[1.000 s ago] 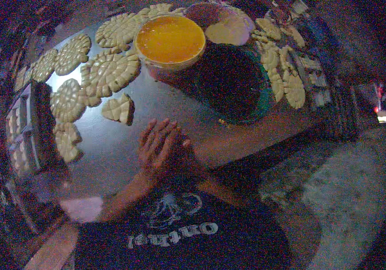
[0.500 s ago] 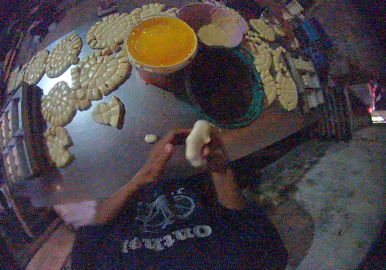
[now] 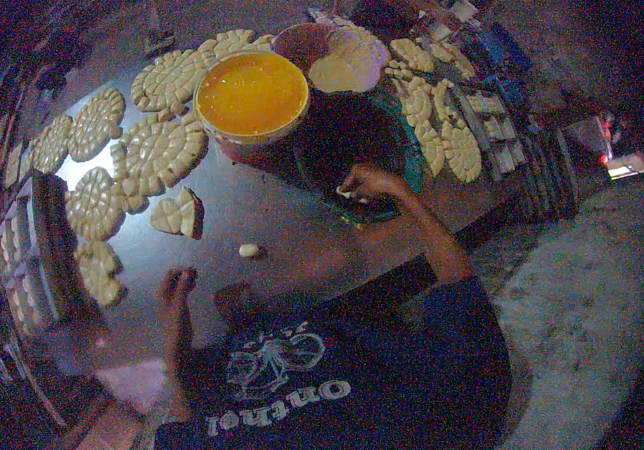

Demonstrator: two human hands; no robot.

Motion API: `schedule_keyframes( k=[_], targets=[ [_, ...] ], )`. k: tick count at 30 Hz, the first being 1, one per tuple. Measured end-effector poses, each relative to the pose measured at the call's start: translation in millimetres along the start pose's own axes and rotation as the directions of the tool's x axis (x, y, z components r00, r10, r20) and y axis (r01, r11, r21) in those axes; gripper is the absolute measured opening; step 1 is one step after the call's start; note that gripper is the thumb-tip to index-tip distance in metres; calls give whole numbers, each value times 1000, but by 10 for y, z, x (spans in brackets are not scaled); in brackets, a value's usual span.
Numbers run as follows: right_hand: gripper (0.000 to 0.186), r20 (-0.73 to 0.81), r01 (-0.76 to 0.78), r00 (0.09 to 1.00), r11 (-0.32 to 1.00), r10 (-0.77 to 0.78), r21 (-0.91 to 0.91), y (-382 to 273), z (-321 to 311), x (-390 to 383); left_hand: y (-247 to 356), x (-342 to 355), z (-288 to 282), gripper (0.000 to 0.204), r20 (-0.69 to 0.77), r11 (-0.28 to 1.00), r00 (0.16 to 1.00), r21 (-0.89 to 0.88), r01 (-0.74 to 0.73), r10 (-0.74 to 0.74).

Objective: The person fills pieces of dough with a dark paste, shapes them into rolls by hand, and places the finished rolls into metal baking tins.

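Observation:
My right hand (image 3: 373, 182) is over the near side of a dark tub with a teal rim (image 3: 414, 142). Its fingers are closed, and a little pale dough (image 3: 344, 193) shows at their tips. My left hand (image 3: 178, 283) is low over the metal table, dim and smeared, so its fingers are unclear. Between the hands lies a small oval dough lump (image 3: 249, 250). Farther left rest a part-round of dough pieces (image 3: 176, 214) and several flat rounds of pressed-together dough pieces (image 3: 161, 154).
Behind the tub stand a bucket of orange-yellow contents (image 3: 253, 94) and a pinkish basin with beige contents (image 3: 348, 64). Dark trays with dough pieces (image 3: 37, 232) flank the table's left side. More dough (image 3: 461, 150) and trays (image 3: 498, 127) are at the right, beside the floor (image 3: 577, 300).
My right hand has moved up and away over the tub; the large dough piece it held no longer shows. My left hand has drawn back to the left.

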State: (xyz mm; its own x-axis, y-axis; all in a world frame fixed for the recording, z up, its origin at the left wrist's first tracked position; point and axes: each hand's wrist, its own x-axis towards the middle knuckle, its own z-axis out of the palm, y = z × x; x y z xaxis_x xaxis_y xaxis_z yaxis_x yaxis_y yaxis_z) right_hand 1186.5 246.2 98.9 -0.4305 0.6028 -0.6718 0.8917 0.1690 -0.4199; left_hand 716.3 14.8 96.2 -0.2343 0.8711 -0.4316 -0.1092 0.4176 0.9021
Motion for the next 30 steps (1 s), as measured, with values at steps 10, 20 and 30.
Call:
schedule_keyframes(
  k=[10, 20, 30],
  targets=[
    [32, 273, 9, 957, 949, -100, 315, 43, -140, -45, 85, -130, 297, 21, 79, 1000, 997, -17, 7, -6],
    [42, 66, 71, 975, 581, -211, 811, -706, -166, -644, 255, -186, 477, 25, 203, 981, 975, -154, 118, -86],
    [49, -305, 341, 936, 234, -177, 911, -1296, 382, -577, 640, -227, 1165, 43, 682, 844, 730, -369, 390, -40]
  ],
)
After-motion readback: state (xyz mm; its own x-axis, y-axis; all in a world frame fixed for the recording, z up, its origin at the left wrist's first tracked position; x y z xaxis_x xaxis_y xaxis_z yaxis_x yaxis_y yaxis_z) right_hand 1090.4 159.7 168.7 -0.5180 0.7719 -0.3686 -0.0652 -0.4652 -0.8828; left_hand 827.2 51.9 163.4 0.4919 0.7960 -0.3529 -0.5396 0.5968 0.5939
